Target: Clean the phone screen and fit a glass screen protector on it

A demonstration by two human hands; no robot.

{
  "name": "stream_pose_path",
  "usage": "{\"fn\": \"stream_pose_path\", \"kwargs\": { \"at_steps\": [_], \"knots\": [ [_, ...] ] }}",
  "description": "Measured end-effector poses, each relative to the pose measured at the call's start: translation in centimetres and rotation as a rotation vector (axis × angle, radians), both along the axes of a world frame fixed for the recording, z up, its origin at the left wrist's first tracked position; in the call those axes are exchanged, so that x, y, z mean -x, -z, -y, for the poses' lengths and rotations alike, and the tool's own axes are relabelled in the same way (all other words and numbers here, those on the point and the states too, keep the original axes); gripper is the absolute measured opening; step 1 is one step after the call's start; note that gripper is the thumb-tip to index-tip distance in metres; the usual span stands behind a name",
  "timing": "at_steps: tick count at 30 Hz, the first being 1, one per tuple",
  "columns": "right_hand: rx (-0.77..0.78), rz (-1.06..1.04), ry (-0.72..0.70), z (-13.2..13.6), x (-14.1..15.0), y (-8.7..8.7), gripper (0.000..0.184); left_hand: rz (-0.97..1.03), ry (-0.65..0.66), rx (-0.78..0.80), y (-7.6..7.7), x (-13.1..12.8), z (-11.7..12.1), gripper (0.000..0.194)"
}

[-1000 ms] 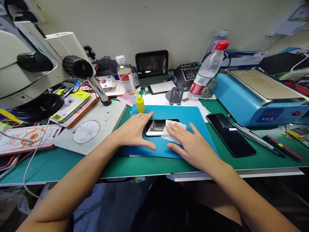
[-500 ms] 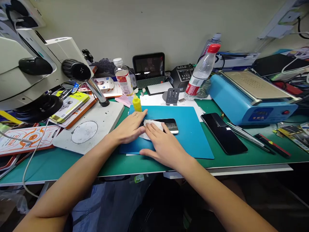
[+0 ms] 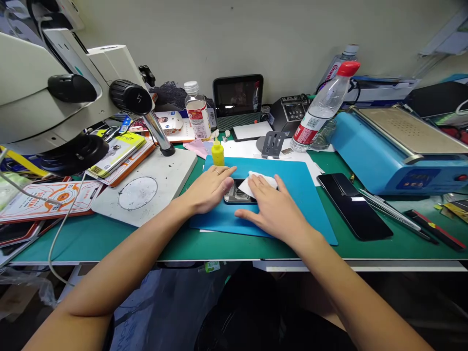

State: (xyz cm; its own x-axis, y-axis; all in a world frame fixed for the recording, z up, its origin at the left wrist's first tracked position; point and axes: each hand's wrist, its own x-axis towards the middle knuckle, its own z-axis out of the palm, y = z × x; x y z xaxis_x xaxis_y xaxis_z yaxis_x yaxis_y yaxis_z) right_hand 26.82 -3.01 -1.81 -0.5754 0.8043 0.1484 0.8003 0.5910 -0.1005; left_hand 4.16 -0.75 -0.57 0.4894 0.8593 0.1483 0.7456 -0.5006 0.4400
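Observation:
A dark phone [image 3: 238, 194] lies on a blue mat [image 3: 300, 190] in the middle of the green bench. My left hand [image 3: 210, 189] rests flat at the phone's left end, fingers stretched out, holding it steady. My right hand [image 3: 272, 207] lies over the phone's right part, its fingers pressing a white wipe [image 3: 260, 179] onto the glass. Most of the phone is hidden under the two hands. A small yellow bottle [image 3: 218, 152] stands just beyond my left hand.
A white microscope [image 3: 66, 92] with its base plate [image 3: 146, 187] fills the left. Another black phone [image 3: 353, 204] and tweezers [image 3: 387, 212] lie right of the mat. A blue heating machine [image 3: 398, 146] stands far right. Water bottles [image 3: 321, 109], a small screen [image 3: 239, 100] and boxes line the back.
My right hand slid the wipe left across the phone, then back toward the right end. The left hand stayed at the phone's left end. The camera shifted slightly.

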Motion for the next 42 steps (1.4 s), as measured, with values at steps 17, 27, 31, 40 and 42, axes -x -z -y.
{"fn": "stream_pose_path", "kwargs": {
  "at_steps": [17,27,31,40,42],
  "knots": [
    [0.084,-0.002,0.01,3.6,-3.6,0.4,0.099,-0.119,-0.053,-0.05,-0.1,0.1,-0.1,0.082],
    [0.138,0.021,0.121,0.6,1.6,0.1,0.109,0.022,-0.059,-0.192,-0.5,0.4,0.0,0.099],
    [0.212,-0.064,0.011,0.2,5.3,-0.3,0.115,0.195,-0.068,-0.271,-0.4,0.8,0.1,0.096],
    [0.179,-0.033,-0.157,4.2,3.6,0.2,0.105,0.252,-0.08,-0.248,-0.2,0.7,0.0,0.094],
    [0.133,-0.012,-0.126,4.8,1.4,0.5,0.099,0.244,-0.089,-0.25,-0.2,0.7,0.0,0.095]
  ]
}}
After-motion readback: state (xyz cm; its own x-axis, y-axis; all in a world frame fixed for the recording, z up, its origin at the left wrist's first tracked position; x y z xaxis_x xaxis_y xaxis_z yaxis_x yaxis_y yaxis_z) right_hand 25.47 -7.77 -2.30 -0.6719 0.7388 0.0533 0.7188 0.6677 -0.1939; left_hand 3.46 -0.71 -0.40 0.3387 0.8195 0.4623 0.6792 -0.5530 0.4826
